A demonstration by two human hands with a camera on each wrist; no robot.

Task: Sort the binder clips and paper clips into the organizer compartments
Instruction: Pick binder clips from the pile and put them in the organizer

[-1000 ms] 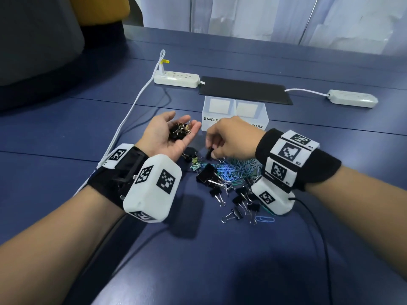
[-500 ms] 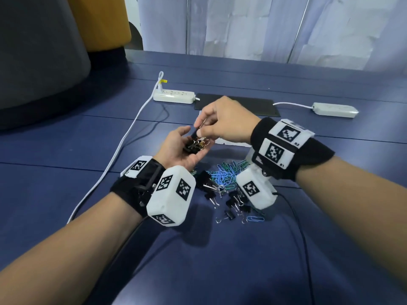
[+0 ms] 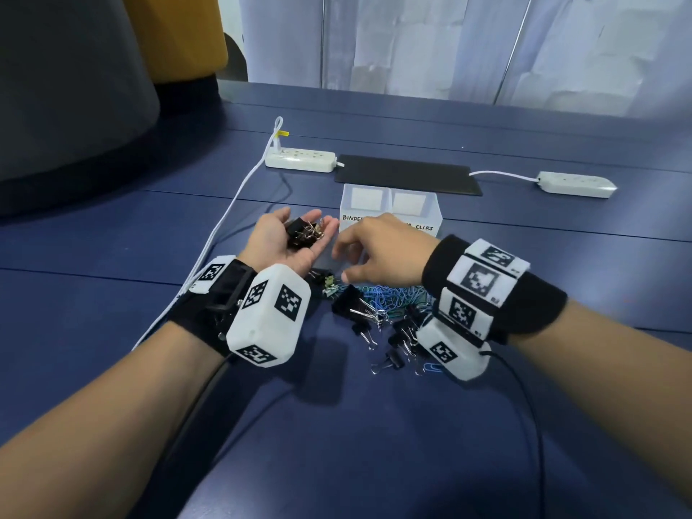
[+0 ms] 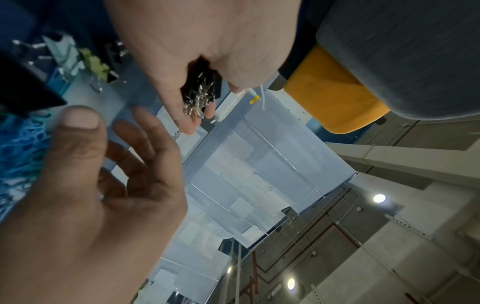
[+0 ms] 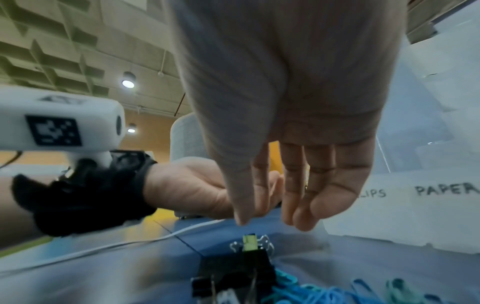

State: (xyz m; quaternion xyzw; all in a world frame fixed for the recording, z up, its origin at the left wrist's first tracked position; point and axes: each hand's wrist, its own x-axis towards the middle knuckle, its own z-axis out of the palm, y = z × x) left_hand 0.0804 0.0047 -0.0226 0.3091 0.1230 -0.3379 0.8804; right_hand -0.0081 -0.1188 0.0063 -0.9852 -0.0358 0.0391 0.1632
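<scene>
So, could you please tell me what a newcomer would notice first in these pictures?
Probably the left hand, palm up above the blue table, cupping a small heap of black binder clips. Beside it, the right hand hovers with loose fingers over a tangle of blue paper clips and scattered binder clips. Just behind the hands stands the clear organizer with handwritten labels.

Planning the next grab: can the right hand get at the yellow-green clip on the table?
Probably yes: the right hand hangs open just above the yellow-green clip, nothing between them.
</scene>
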